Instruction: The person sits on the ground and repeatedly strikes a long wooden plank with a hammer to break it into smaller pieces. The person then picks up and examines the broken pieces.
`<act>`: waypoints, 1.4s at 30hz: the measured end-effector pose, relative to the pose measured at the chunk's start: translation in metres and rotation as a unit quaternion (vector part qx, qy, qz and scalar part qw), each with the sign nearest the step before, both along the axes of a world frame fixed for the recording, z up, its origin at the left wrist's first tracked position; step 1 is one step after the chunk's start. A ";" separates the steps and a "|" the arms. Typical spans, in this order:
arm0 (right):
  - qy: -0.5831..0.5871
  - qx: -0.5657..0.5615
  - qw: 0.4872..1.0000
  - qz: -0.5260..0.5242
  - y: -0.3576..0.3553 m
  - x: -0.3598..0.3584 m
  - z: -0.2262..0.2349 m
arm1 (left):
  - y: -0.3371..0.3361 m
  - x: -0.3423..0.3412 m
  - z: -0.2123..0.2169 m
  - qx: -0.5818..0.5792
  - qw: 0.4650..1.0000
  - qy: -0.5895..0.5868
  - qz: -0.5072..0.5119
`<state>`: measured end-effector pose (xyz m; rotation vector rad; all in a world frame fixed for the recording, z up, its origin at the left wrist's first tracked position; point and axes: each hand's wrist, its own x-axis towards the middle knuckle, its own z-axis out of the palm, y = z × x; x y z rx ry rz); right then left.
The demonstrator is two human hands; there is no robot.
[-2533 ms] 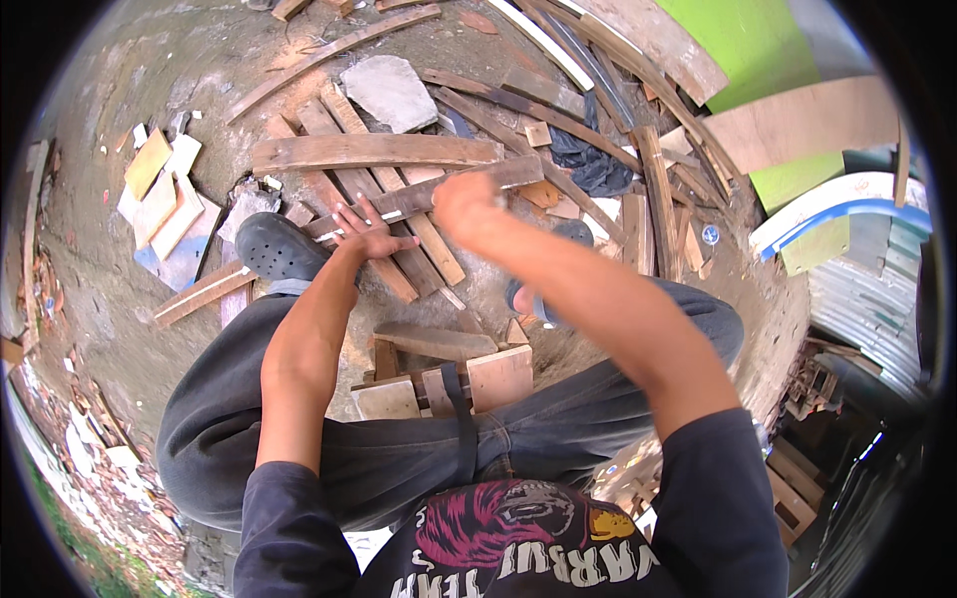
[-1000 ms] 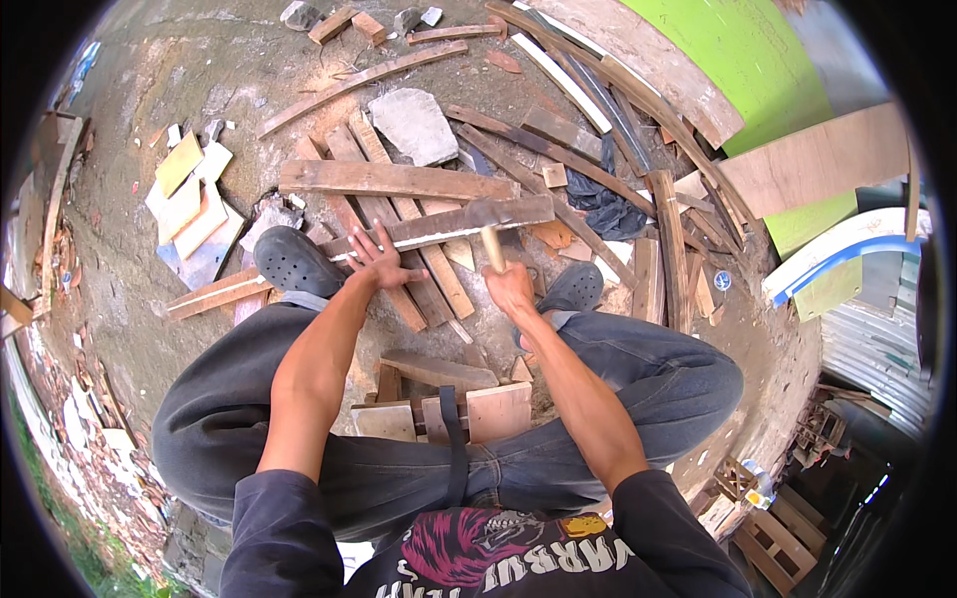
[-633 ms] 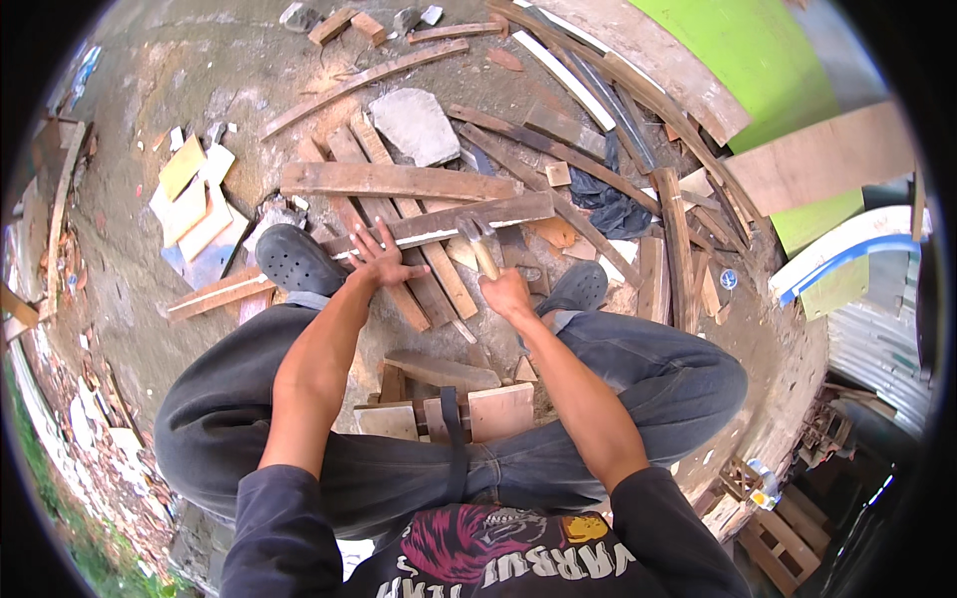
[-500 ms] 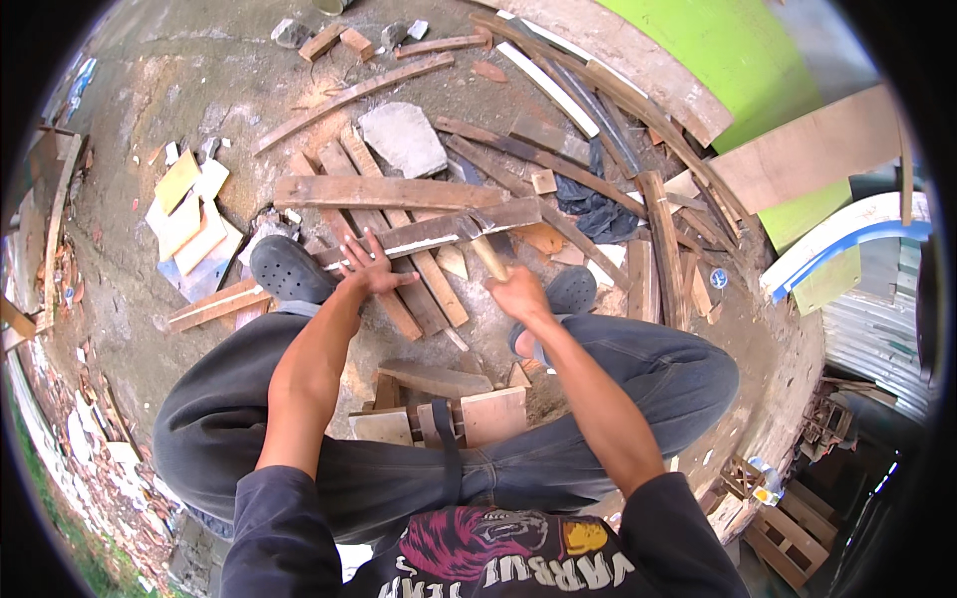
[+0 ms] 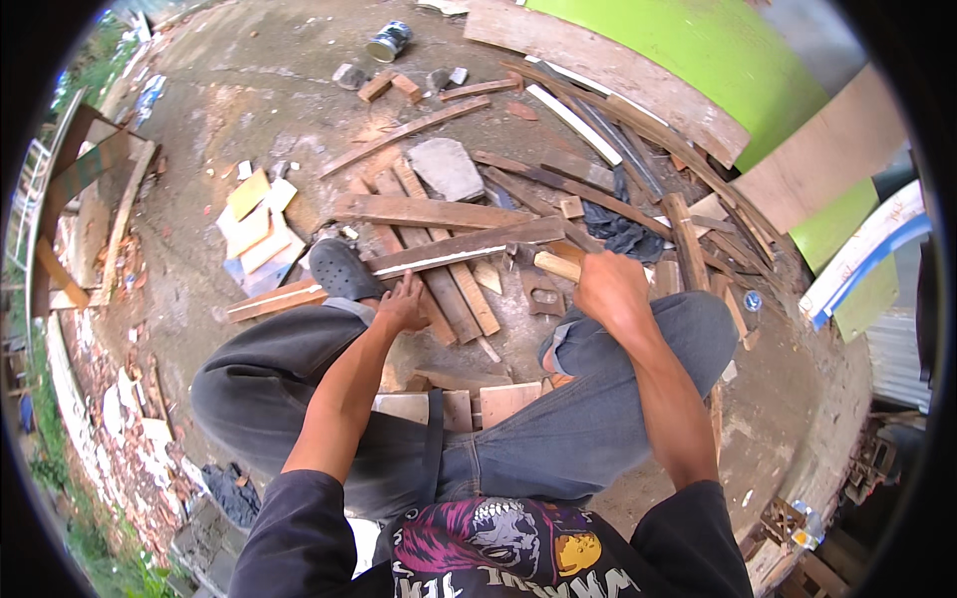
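My right hand is closed round the pale wooden handle of a hammer. The dark hammer head meets or overlaps the right end of a brown plank with a white strip along its near edge; whether they touch, I cannot tell. My left hand is open just on the near side of that plank, fingers stretched toward it and resting by the boards beneath. Next to the plank's left end is my left foot in a dark clog. Another thick brown board lies just beyond.
A grey concrete block lies past the boards. Loose timber and a black plastic bag are piled on the right. Pale panel offcuts sit on the left. A tin can lies farther off, and a low wooden piece lies between my legs.
My right hand has moved right with the hammer, bringing its handle nearly level. My left hand has drawn slightly back toward me, its fingers less spread. The whole view has shifted.
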<state>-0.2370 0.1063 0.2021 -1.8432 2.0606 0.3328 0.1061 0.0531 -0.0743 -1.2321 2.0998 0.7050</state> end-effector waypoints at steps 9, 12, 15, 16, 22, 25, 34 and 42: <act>0.002 0.038 0.991 0.129 -0.030 0.041 0.022 | 0.025 0.007 0.034 0.002 0.982 0.064 0.179; 0.001 0.053 0.991 0.125 -0.027 0.041 0.023 | 0.026 0.004 0.030 -0.019 0.976 0.057 0.208; 0.019 0.049 0.992 0.112 -0.020 0.025 0.014 | 0.029 -0.001 0.018 -0.058 0.970 0.056 0.230; 0.029 0.054 0.993 0.103 -0.016 0.021 0.014 | 0.031 -0.006 0.017 -0.059 0.968 0.057 0.238; 0.066 0.082 0.992 0.069 0.000 0.000 0.016 | 0.026 -0.042 0.020 -0.068 0.969 0.088 0.221; 0.088 0.114 0.987 0.071 0.009 -0.009 0.004 | 0.018 -0.061 0.017 -0.057 0.967 0.069 0.237; 0.085 0.172 0.979 0.069 0.019 -0.010 -0.006 | -0.022 -0.048 -0.004 -0.093 0.964 0.133 0.210; 0.084 0.180 0.978 0.063 0.022 -0.021 -0.022 | -0.069 0.015 0.006 -0.199 0.968 0.034 0.151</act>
